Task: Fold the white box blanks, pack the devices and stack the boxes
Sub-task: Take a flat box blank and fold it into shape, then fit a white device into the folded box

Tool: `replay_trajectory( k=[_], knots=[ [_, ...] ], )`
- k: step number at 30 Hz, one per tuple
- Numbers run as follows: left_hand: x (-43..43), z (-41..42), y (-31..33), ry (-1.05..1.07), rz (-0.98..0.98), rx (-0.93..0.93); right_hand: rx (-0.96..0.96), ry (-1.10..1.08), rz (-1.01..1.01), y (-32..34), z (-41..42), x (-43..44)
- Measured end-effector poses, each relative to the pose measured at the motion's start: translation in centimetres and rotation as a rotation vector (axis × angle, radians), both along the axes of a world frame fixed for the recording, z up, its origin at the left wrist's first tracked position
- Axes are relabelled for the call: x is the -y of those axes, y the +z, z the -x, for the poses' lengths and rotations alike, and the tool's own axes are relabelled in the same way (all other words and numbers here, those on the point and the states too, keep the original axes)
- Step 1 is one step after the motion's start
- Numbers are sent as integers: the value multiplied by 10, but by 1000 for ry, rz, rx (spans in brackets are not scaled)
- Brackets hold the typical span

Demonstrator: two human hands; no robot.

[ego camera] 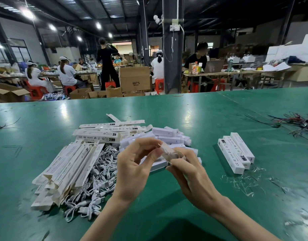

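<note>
Both hands are held above the smooth green desk (193,119) and pinch one crumpled, glossy clear plastic wrapper (168,153) between them. The left hand (134,169) grips its upper end with curled fingertips, and the right hand (189,180) grips its lower end.

Just behind and under the hands lies a loose heap of slim white rectangular devices (167,138). To the left is a fanned pile of flat white card box blanks (68,171) with grey print, and it partly covers a tangle of short white charging cables (97,181).

Well apart on the right, three long folded boxes (236,152) lie side by side, touching. Thin shreds of clear film, the plastic scraps (245,184), are scattered near them. A knot of dark wires (299,123) lies at the far right edge.
</note>
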State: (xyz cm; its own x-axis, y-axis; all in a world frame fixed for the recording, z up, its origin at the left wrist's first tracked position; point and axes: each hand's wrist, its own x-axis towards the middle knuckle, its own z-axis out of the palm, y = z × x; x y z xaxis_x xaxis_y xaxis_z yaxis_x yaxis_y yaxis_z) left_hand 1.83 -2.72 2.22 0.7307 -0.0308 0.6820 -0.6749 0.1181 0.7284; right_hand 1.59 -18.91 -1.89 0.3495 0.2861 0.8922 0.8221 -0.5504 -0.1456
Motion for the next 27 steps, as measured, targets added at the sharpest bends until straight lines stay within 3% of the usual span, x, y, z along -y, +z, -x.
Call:
replay_trajectory(
  k=[4, 8, 18, 21, 27],
  knots=[
    [1, 7, 6, 40, -2, 138, 136, 101, -153, -3, -1, -6],
    [-1, 7, 9, 193, -300, 422, 95, 123, -225, -7, -5, -4],
    [-6, 7, 18, 107, -619, 445, 100, 185, -209, -8, -9, -1],
    [-7, 8, 18, 109, -564, 474, 30, 188, -305, -12, -11, -4],
    [-15, 7, 22, 218, -260, 506, -155, 57, -473, -8, -4, -4]
  ],
)
